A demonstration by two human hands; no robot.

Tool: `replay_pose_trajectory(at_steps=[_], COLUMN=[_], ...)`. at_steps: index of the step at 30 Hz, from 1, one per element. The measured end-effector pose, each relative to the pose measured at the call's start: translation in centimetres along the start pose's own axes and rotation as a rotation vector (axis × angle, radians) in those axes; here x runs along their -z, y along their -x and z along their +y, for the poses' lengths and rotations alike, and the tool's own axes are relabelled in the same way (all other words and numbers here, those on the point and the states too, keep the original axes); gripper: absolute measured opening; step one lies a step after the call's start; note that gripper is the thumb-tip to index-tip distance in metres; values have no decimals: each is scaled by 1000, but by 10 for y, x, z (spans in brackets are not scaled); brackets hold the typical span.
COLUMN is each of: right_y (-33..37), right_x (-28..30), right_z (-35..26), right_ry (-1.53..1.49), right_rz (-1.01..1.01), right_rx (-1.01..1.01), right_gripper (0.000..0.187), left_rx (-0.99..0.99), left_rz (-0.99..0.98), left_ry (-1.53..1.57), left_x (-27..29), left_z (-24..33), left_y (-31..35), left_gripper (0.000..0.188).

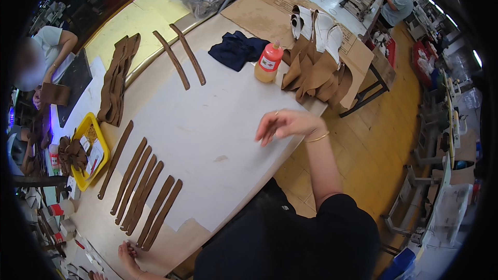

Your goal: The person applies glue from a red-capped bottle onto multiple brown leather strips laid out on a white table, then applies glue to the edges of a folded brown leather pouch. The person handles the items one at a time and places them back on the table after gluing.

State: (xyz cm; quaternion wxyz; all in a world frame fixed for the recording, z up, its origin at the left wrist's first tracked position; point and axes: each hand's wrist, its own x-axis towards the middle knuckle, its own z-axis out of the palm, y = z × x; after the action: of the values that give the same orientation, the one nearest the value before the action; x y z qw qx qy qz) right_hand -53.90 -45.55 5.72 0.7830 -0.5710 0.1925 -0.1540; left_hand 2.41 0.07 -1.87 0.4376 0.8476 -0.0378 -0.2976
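Note:
My right hand (288,126) hovers over the near right edge of the table, its fingers loosely bent and apart, with nothing in them. At the lower left, my left hand (127,255) is curled beside the near end of a brown strip (162,215); whatever its fingers hold, if anything, is hidden. Several more narrow brown strips (136,189) lie side by side there. Two others (179,57) rest farther off, near the yellow surface. A white sheet (207,140) covers the middle of the table (199,236).
A red-and-amber bottle (268,63) stands by dark blue cloth (237,52). Brown and white pieces (316,67) are heaped on cardboard (259,10). Wider brown strips (119,80) and a yellow basket (105,148) lie left. A co-worker (49,54) sits at far left.

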Motion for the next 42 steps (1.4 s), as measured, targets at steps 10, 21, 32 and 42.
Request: replay_pose_trajectory(at_steps=[10,21,32,42], right_y=[60,83,54,107], right_x=[185,235,186,218], right_z=[-62,-19,-22,-7], right_ry=[1045,885,1253,90], right_rz=[1707,1665,1722,1501], right_rx=[-72,-236,-172,74], right_gripper=[37,56,46,11], left_rx=[24,18,-9,21], left_rz=[51,102,122,184], left_ry=[373,357,340,279], left_x=[17,11,8,8], left_z=[-23,-20,-22,-22], left_y=[-11,-8,-8,-13], left_gripper=[27,27,28,30])
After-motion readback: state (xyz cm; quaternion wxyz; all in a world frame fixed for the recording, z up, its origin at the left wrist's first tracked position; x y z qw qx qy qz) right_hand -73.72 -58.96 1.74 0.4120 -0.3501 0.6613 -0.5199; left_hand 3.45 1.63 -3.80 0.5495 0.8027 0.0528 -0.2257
